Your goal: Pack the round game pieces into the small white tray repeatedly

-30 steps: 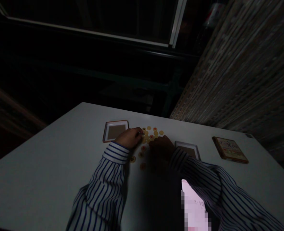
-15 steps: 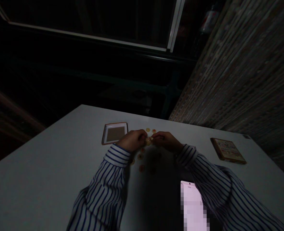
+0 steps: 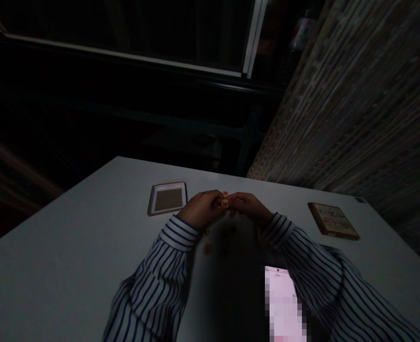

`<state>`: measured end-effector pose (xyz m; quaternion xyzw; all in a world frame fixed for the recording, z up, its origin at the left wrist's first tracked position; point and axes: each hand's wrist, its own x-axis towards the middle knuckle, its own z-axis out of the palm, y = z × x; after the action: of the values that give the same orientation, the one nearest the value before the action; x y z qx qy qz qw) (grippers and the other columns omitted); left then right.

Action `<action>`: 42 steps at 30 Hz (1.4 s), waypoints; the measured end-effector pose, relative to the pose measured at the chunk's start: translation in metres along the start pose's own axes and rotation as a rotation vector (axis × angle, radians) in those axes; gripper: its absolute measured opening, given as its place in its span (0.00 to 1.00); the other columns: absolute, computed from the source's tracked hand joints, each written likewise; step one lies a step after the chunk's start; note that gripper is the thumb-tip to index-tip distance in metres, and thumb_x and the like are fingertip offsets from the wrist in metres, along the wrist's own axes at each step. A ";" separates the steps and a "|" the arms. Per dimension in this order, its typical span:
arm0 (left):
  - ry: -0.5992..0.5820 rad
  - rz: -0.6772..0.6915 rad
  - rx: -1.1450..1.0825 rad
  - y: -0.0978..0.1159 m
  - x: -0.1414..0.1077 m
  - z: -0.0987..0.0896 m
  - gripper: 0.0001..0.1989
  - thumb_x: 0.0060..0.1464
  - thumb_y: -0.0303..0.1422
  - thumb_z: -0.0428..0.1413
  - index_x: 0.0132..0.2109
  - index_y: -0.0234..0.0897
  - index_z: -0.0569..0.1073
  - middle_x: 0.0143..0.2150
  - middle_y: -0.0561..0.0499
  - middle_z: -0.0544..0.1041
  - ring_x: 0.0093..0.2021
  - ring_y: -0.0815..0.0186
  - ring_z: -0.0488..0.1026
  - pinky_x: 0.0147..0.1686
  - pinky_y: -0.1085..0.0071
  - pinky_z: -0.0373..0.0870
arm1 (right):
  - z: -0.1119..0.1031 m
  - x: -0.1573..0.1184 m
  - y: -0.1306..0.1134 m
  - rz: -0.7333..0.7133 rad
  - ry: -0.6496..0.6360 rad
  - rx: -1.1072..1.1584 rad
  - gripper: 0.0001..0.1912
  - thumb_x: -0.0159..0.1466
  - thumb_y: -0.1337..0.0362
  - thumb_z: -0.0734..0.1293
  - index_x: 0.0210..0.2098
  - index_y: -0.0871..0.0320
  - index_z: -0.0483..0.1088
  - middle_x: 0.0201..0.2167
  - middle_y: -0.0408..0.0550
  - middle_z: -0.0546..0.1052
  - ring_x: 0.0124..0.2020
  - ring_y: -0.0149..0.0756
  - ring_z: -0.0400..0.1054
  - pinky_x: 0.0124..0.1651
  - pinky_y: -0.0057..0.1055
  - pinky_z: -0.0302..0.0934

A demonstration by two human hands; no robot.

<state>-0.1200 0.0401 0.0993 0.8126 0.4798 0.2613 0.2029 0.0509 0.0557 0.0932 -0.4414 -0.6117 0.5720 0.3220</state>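
My left hand (image 3: 204, 207) and my right hand (image 3: 248, 206) meet over the white table (image 3: 88, 247), fingers closed. Between their fingertips is a round, pale Chinese chess piece (image 3: 224, 203) with a red mark, which both hands appear to pinch. Just beyond the fingers another piece (image 3: 225, 194) partly shows. Nearer to me, in the shadow of my arms, lie several more round pieces, such as the one with a reddish mark (image 3: 207, 249). My hands cover part of the group, and the marks on the shaded pieces are too dark to read.
Left of my hands lies a shallow open box tray (image 3: 149, 204) with a brown inside. A flat box with a printed cover (image 3: 335, 221) is at the right. A lit phone (image 3: 284, 299) lies by my right forearm. A strand curtain (image 3: 323, 114) hangs past the table's far right edge.
My hands have come closer together, and a red-marked piece now faces up between the fingertips. A piece seen beyond them before is out of sight. The whole view has shifted slightly.
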 end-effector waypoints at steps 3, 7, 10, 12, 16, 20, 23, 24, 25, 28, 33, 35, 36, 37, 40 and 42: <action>0.009 0.012 0.021 0.003 0.001 0.001 0.10 0.49 0.37 0.50 0.37 0.39 0.69 0.32 0.52 0.73 0.31 0.67 0.69 0.29 0.74 0.61 | 0.000 0.000 0.001 -0.002 0.000 0.000 0.13 0.50 0.59 0.66 0.30 0.63 0.67 0.17 0.40 0.70 0.19 0.24 0.62 0.22 0.22 0.52; 0.017 0.024 0.049 0.005 0.002 0.002 0.09 0.50 0.36 0.49 0.37 0.39 0.69 0.33 0.51 0.74 0.32 0.67 0.69 0.29 0.74 0.61 | 0.000 -0.001 0.000 -0.003 -0.005 0.002 0.12 0.50 0.59 0.66 0.29 0.63 0.67 0.17 0.40 0.70 0.19 0.24 0.62 0.22 0.23 0.52; 0.030 0.037 0.072 0.005 0.001 0.003 0.09 0.50 0.36 0.49 0.37 0.39 0.69 0.33 0.51 0.74 0.32 0.68 0.69 0.28 0.74 0.61 | -0.001 -0.001 -0.001 0.005 0.000 0.010 0.12 0.49 0.59 0.67 0.27 0.62 0.67 0.18 0.40 0.70 0.19 0.25 0.63 0.22 0.23 0.53; 0.038 0.050 0.085 0.006 0.001 0.003 0.09 0.50 0.36 0.49 0.37 0.39 0.69 0.34 0.51 0.74 0.32 0.68 0.69 0.29 0.74 0.61 | -0.001 -0.002 0.000 0.006 0.003 0.014 0.12 0.49 0.59 0.67 0.27 0.62 0.66 0.18 0.41 0.71 0.19 0.25 0.63 0.23 0.23 0.53; 0.041 0.076 0.088 0.008 0.001 0.003 0.08 0.50 0.35 0.49 0.37 0.39 0.69 0.35 0.51 0.74 0.33 0.68 0.70 0.30 0.75 0.62 | -0.005 -0.004 0.003 -0.010 0.007 0.000 0.13 0.50 0.58 0.66 0.30 0.62 0.67 0.20 0.41 0.72 0.20 0.26 0.64 0.24 0.24 0.55; 0.035 0.083 0.101 0.011 0.002 0.003 0.09 0.50 0.35 0.49 0.37 0.38 0.69 0.34 0.51 0.74 0.32 0.68 0.69 0.30 0.74 0.62 | -0.014 -0.007 0.004 -0.043 0.030 0.011 0.11 0.49 0.59 0.67 0.29 0.61 0.68 0.24 0.42 0.73 0.23 0.27 0.65 0.28 0.26 0.59; 0.038 0.083 0.124 0.013 0.002 0.005 0.09 0.49 0.36 0.50 0.36 0.38 0.70 0.32 0.51 0.73 0.30 0.68 0.69 0.28 0.75 0.61 | -0.022 -0.011 0.003 -0.073 0.051 0.006 0.11 0.49 0.60 0.67 0.29 0.61 0.69 0.27 0.44 0.75 0.24 0.26 0.65 0.30 0.26 0.59; 0.037 0.085 0.131 0.014 0.002 0.006 0.09 0.49 0.36 0.50 0.36 0.38 0.70 0.31 0.51 0.73 0.29 0.68 0.68 0.27 0.75 0.60 | -0.025 -0.012 0.004 -0.082 0.058 0.005 0.11 0.49 0.60 0.67 0.30 0.61 0.69 0.28 0.44 0.75 0.24 0.25 0.64 0.30 0.26 0.59; 0.035 0.087 0.136 0.014 0.002 0.007 0.09 0.49 0.36 0.50 0.36 0.38 0.70 0.31 0.52 0.73 0.29 0.68 0.68 0.27 0.75 0.60 | -0.027 -0.014 0.004 -0.088 0.067 0.007 0.11 0.50 0.60 0.67 0.30 0.61 0.69 0.28 0.45 0.75 0.24 0.25 0.64 0.31 0.26 0.59; 0.040 0.098 0.144 0.016 0.003 0.011 0.09 0.49 0.36 0.50 0.36 0.39 0.70 0.31 0.52 0.73 0.30 0.68 0.68 0.28 0.74 0.60 | -0.034 -0.019 0.004 -0.113 0.106 0.021 0.12 0.51 0.60 0.66 0.31 0.61 0.68 0.29 0.45 0.75 0.23 0.24 0.64 0.30 0.25 0.58; 0.047 0.122 0.166 0.020 0.004 0.016 0.10 0.49 0.37 0.50 0.38 0.39 0.70 0.31 0.51 0.73 0.31 0.67 0.69 0.30 0.73 0.61 | -0.041 -0.030 0.003 -0.134 0.166 0.014 0.12 0.51 0.60 0.66 0.31 0.61 0.68 0.29 0.46 0.75 0.23 0.24 0.64 0.29 0.25 0.58; 0.042 0.142 0.176 0.022 0.004 0.018 0.10 0.50 0.35 0.50 0.39 0.39 0.70 0.33 0.51 0.74 0.32 0.67 0.69 0.32 0.73 0.61 | -0.043 -0.035 0.002 -0.148 0.184 0.006 0.12 0.51 0.59 0.66 0.31 0.61 0.68 0.29 0.46 0.75 0.24 0.25 0.64 0.30 0.26 0.59; 0.042 0.150 0.183 0.024 0.004 0.019 0.09 0.50 0.35 0.50 0.39 0.39 0.70 0.33 0.51 0.74 0.32 0.67 0.69 0.33 0.72 0.62 | -0.044 -0.037 0.002 -0.154 0.189 0.003 0.12 0.51 0.59 0.66 0.31 0.61 0.68 0.29 0.46 0.75 0.24 0.25 0.64 0.30 0.26 0.59; 0.041 0.156 0.192 0.025 0.005 0.020 0.09 0.50 0.35 0.50 0.39 0.39 0.70 0.34 0.51 0.74 0.33 0.67 0.69 0.33 0.72 0.62 | -0.045 -0.039 0.002 -0.159 0.190 0.002 0.12 0.51 0.59 0.66 0.32 0.61 0.68 0.29 0.46 0.75 0.24 0.26 0.64 0.30 0.26 0.59; 0.038 0.174 0.215 0.029 0.005 0.023 0.09 0.51 0.35 0.49 0.38 0.38 0.70 0.34 0.50 0.75 0.34 0.66 0.69 0.33 0.71 0.62 | -0.049 -0.046 0.004 -0.167 0.177 -0.005 0.12 0.52 0.59 0.66 0.32 0.60 0.68 0.29 0.46 0.75 0.25 0.26 0.64 0.31 0.27 0.59; 0.028 0.192 0.218 0.030 0.005 0.026 0.09 0.51 0.34 0.49 0.38 0.38 0.70 0.34 0.50 0.74 0.35 0.66 0.70 0.34 0.71 0.62 | -0.051 -0.050 0.007 -0.172 0.165 -0.009 0.12 0.52 0.59 0.66 0.33 0.60 0.68 0.30 0.47 0.75 0.27 0.27 0.65 0.32 0.27 0.59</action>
<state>-0.0818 0.0290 0.0979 0.8683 0.4280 0.2371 0.0810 0.1183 0.0317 0.0993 -0.4342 -0.6213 0.5015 0.4171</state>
